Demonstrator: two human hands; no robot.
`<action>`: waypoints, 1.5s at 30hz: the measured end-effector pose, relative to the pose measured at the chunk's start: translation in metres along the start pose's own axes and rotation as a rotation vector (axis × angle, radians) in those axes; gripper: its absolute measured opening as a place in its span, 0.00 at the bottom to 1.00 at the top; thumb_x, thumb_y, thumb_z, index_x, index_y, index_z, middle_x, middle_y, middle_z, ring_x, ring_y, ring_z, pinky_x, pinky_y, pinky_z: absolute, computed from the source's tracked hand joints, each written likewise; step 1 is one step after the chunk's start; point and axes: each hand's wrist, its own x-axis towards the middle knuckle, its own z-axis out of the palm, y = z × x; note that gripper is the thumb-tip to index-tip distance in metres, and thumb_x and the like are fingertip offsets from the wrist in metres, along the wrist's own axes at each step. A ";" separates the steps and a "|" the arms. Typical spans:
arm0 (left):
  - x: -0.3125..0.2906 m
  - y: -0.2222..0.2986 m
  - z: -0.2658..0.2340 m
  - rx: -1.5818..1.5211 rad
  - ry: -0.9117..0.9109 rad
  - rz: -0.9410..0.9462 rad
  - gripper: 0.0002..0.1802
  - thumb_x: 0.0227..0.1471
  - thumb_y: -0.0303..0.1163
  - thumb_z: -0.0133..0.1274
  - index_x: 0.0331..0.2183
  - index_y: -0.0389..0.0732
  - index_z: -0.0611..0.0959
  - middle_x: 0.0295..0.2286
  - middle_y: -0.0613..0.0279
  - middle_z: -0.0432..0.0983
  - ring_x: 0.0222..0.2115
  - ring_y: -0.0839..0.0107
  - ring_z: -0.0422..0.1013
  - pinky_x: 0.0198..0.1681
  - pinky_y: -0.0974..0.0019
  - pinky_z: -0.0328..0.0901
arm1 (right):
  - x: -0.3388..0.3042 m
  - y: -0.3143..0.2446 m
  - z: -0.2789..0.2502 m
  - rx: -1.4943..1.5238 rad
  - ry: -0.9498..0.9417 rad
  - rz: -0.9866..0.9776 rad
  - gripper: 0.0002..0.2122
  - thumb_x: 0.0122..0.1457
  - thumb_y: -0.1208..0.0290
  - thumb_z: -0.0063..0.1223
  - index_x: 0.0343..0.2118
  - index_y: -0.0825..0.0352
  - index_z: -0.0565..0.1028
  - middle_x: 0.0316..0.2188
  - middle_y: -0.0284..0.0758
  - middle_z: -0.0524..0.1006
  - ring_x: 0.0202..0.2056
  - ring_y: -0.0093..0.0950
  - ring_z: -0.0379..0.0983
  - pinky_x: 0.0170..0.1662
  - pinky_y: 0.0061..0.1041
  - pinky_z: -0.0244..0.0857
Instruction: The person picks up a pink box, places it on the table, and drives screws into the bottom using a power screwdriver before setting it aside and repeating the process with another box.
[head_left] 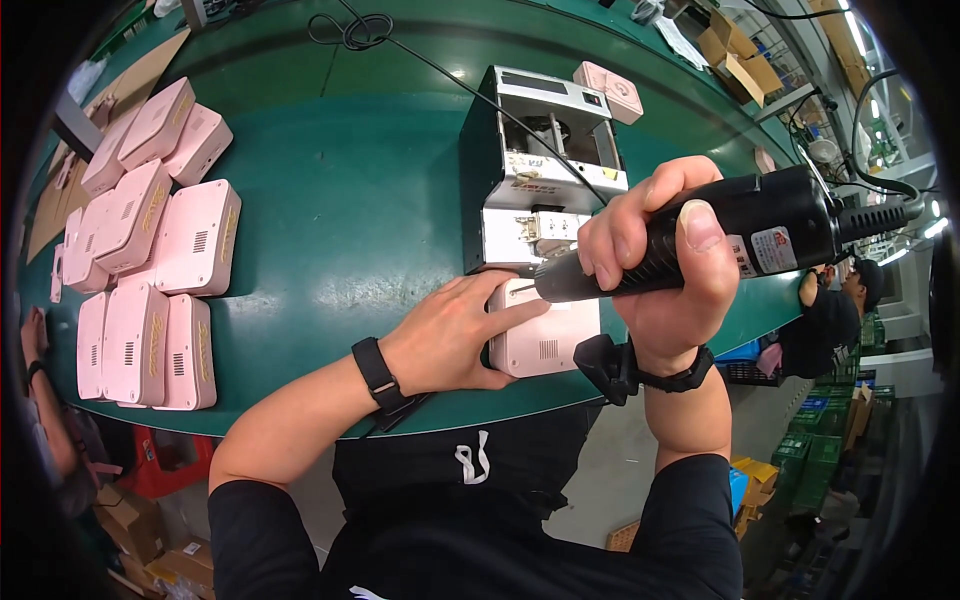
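Note:
My right hand (pixel 670 260) is wrapped round a black electric screwdriver (pixel 760 225), tilted so its tapered nose points down and left. The bit meets the upper left corner of a pink plastic box (pixel 545 340) with a small vent grille, lying at the table's near edge. Whether a screw sits under the bit is too small to tell. Thumb and fingers of my left hand (pixel 450 335) clasp the box's left side, with the index finger across its top near the tip. Just beyond the box stands a black and silver screw feeder machine (pixel 545 130).
Several similar pink boxes (pixel 200 235) are piled at the left of the green table (pixel 350 200). Another pink part (pixel 610 92) lies behind the machine. A black cable (pixel 430 65) runs across the table. Co-workers (pixel 835 315) are at right and far left; a red stool (pixel 170 460) stands below.

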 end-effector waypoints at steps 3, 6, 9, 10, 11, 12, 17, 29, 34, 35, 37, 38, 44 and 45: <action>-0.001 -0.001 0.000 0.009 -0.011 -0.013 0.45 0.31 0.39 0.71 0.56 0.52 0.74 0.52 0.49 0.64 0.51 0.51 0.67 0.54 0.54 0.65 | 0.001 0.001 0.000 -0.006 -0.032 -0.003 0.13 0.62 0.59 0.43 0.38 0.65 0.64 0.18 0.35 0.67 0.17 0.25 0.63 0.25 0.30 0.62; 0.000 -0.002 0.002 -0.008 -0.019 -0.013 0.45 0.30 0.39 0.72 0.55 0.52 0.75 0.52 0.49 0.64 0.51 0.50 0.67 0.54 0.54 0.64 | 0.001 0.002 0.001 -0.030 -0.053 0.013 0.14 0.62 0.58 0.44 0.38 0.65 0.64 0.18 0.34 0.67 0.16 0.25 0.62 0.26 0.30 0.62; 0.001 -0.002 0.003 -0.024 -0.022 -0.015 0.45 0.30 0.38 0.72 0.55 0.51 0.75 0.52 0.48 0.64 0.51 0.51 0.66 0.54 0.54 0.64 | 0.001 0.004 0.001 -0.034 -0.046 0.015 0.14 0.62 0.58 0.44 0.38 0.65 0.64 0.18 0.34 0.67 0.16 0.25 0.62 0.26 0.30 0.62; 0.001 -0.002 0.004 -0.027 -0.019 -0.013 0.45 0.29 0.38 0.72 0.54 0.51 0.76 0.52 0.48 0.64 0.52 0.51 0.66 0.54 0.54 0.64 | 0.001 0.006 0.001 -0.037 -0.044 0.014 0.13 0.62 0.58 0.44 0.38 0.65 0.64 0.18 0.34 0.67 0.16 0.25 0.62 0.26 0.30 0.61; 0.001 -0.002 0.004 -0.032 -0.015 -0.011 0.45 0.29 0.37 0.72 0.54 0.50 0.76 0.52 0.48 0.64 0.52 0.51 0.66 0.54 0.54 0.63 | 0.001 0.006 0.002 -0.038 -0.042 0.024 0.13 0.62 0.58 0.44 0.38 0.65 0.64 0.18 0.34 0.67 0.16 0.25 0.62 0.26 0.30 0.61; 0.001 -0.002 0.005 -0.041 -0.017 -0.015 0.45 0.29 0.37 0.72 0.54 0.50 0.76 0.52 0.48 0.64 0.52 0.51 0.66 0.54 0.54 0.63 | 0.000 0.005 0.003 -0.040 -0.034 0.036 0.14 0.62 0.57 0.45 0.37 0.64 0.64 0.18 0.34 0.67 0.16 0.25 0.62 0.25 0.29 0.61; 0.003 -0.005 0.007 -0.043 0.011 -0.010 0.44 0.28 0.36 0.72 0.52 0.49 0.77 0.51 0.49 0.64 0.51 0.51 0.65 0.54 0.54 0.63 | -0.003 -0.002 0.011 -0.083 -0.018 0.091 0.15 0.59 0.55 0.50 0.35 0.63 0.63 0.17 0.33 0.67 0.16 0.24 0.61 0.25 0.28 0.59; -0.004 -0.013 0.003 -0.156 0.012 -0.038 0.40 0.27 0.34 0.71 0.50 0.46 0.79 0.51 0.50 0.65 0.48 0.51 0.66 0.52 0.55 0.63 | 0.001 -0.002 0.022 -0.047 0.063 0.248 0.18 0.55 0.54 0.57 0.33 0.61 0.62 0.17 0.32 0.67 0.17 0.25 0.63 0.24 0.29 0.60; -0.003 -0.011 0.004 -0.170 -0.002 -0.044 0.41 0.27 0.34 0.71 0.50 0.46 0.79 0.52 0.51 0.64 0.48 0.51 0.66 0.52 0.55 0.64 | 0.005 0.005 0.009 0.030 0.115 0.243 0.18 0.55 0.54 0.57 0.34 0.62 0.63 0.18 0.31 0.67 0.16 0.25 0.63 0.24 0.29 0.60; 0.000 -0.012 0.003 -0.164 -0.009 -0.044 0.42 0.27 0.34 0.71 0.51 0.46 0.79 0.52 0.51 0.64 0.48 0.51 0.66 0.53 0.55 0.64 | 0.008 0.004 0.006 0.041 0.132 0.224 0.18 0.55 0.54 0.57 0.34 0.62 0.63 0.18 0.31 0.67 0.16 0.25 0.63 0.24 0.29 0.60; 0.008 -0.014 0.005 -0.138 -0.027 -0.025 0.43 0.27 0.34 0.72 0.52 0.47 0.78 0.52 0.50 0.64 0.49 0.51 0.65 0.53 0.55 0.63 | 0.004 0.007 0.001 0.084 0.136 0.191 0.19 0.55 0.54 0.57 0.36 0.62 0.63 0.18 0.31 0.67 0.16 0.25 0.63 0.25 0.30 0.61; 0.014 -0.015 0.004 -0.125 -0.019 -0.016 0.44 0.27 0.34 0.72 0.52 0.47 0.78 0.52 0.50 0.64 0.50 0.50 0.65 0.54 0.55 0.63 | 0.001 0.005 -0.002 0.107 0.138 0.169 0.19 0.55 0.54 0.58 0.36 0.62 0.64 0.18 0.30 0.67 0.16 0.25 0.64 0.25 0.30 0.61; -0.007 0.010 -0.005 -0.092 -0.054 -0.115 0.46 0.28 0.35 0.73 0.55 0.49 0.76 0.54 0.50 0.62 0.54 0.48 0.63 0.55 0.54 0.63 | -0.006 -0.068 -0.020 0.308 0.153 -0.157 0.21 0.58 0.51 0.56 0.39 0.64 0.65 0.20 0.32 0.68 0.17 0.23 0.64 0.25 0.27 0.62; -0.018 0.012 -0.005 -0.082 -0.024 -0.151 0.47 0.28 0.35 0.73 0.55 0.50 0.75 0.55 0.50 0.62 0.54 0.47 0.63 0.55 0.53 0.64 | -0.011 -0.075 -0.024 0.297 0.129 -0.225 0.21 0.59 0.51 0.56 0.39 0.64 0.65 0.21 0.32 0.69 0.17 0.23 0.64 0.25 0.27 0.62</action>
